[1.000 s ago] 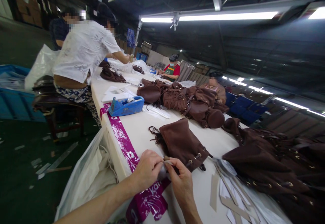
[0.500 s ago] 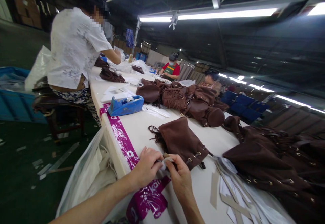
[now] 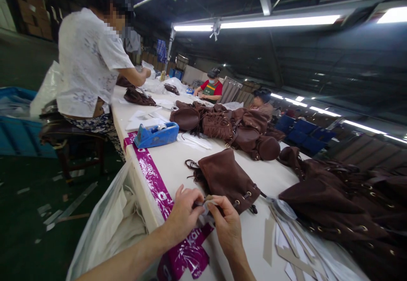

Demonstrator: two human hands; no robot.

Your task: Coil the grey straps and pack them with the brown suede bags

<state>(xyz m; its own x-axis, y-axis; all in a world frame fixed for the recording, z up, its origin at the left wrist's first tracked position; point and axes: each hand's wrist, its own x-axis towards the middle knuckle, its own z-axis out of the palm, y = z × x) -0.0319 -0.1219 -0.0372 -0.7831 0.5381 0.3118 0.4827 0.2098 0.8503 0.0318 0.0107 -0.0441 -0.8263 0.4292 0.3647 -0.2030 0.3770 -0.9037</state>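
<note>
In the head view, the left hand (image 3: 182, 214) and the right hand (image 3: 227, 223) are meeting above the near end of the white surface (image 3: 173, 160). The fingers of both are closing on a small, pale, crumpled piece (image 3: 206, 214), pinching it from either side; its exact shape is hiding behind them. This piece is sitting just in front of a brown bag (image 3: 227, 175), which is lying on its side with its ringed rim pointing toward the lower right. Purple tape (image 3: 149, 172) with white lettering is running along the left edge of the surface and passing beneath the hands. A blue tape dispenser (image 3: 156, 134) is standing on the far part of that tape. Beyond the single bag, a row of brown bags (image 3: 219, 124) is lying across the surface, and a larger brown heap (image 3: 330, 196) is filling the right side. Near this heap, paper strips (image 3: 295, 251) are lying loosely over one another. At the left, a co-worker in a white shirt (image 3: 85, 64) is leaning over the surface beside a stool (image 3: 76, 134).
</note>
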